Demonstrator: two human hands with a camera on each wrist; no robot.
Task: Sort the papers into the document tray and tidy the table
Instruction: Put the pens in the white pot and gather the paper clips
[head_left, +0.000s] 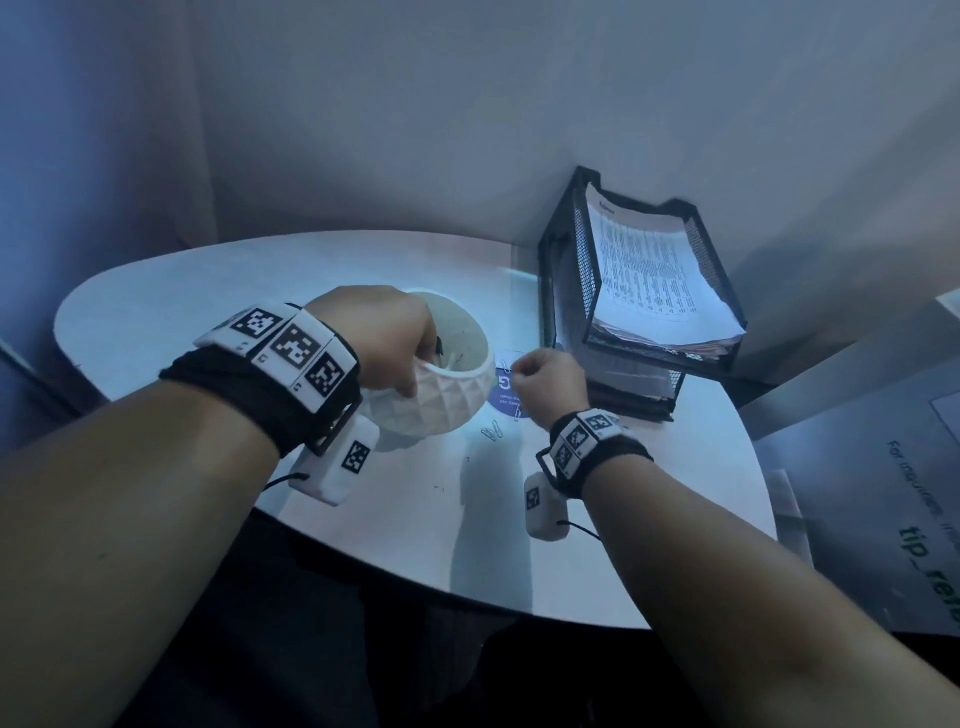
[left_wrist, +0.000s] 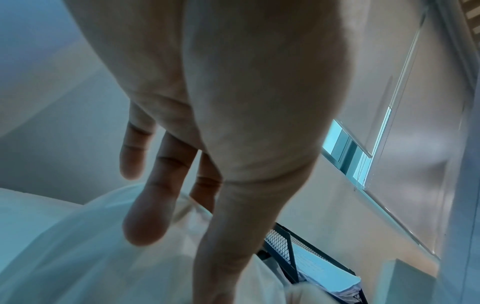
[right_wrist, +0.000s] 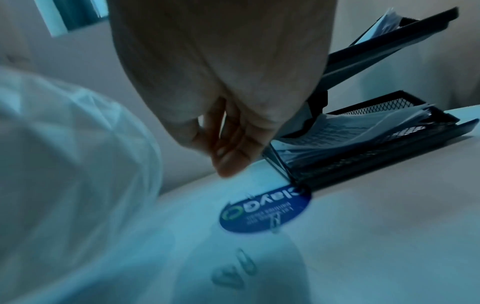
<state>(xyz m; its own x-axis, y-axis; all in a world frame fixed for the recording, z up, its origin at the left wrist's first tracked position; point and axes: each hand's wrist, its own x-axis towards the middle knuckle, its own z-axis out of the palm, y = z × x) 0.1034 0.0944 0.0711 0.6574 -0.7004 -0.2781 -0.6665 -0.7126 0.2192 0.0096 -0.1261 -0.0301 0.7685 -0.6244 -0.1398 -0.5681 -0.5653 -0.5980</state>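
Note:
A black mesh document tray (head_left: 563, 270) with two tiers stands at the table's back right, printed papers (head_left: 644, 270) stacked in its top tier. My left hand (head_left: 415, 364) grips the rim of a white faceted bowl (head_left: 441, 405), thumb outside and fingers (left_wrist: 148, 216) inside. My right hand (head_left: 519, 371) hovers just right of the bowl with its fingers (right_wrist: 228, 162) curled, pinching what looks like a small paper clip. Loose paper clips (head_left: 491, 431) lie on the table below it, near a round blue sticker (head_left: 506, 400). The bowl's contents are mostly hidden.
The white oval table (head_left: 208, 291) stands against a wall corner. The tray's lower tier (right_wrist: 389, 156) also holds papers. Three paper clips (right_wrist: 246, 261) lie near the blue sticker (right_wrist: 265, 211), one on its edge. A printed sheet (head_left: 893, 467) lies off the table at right.

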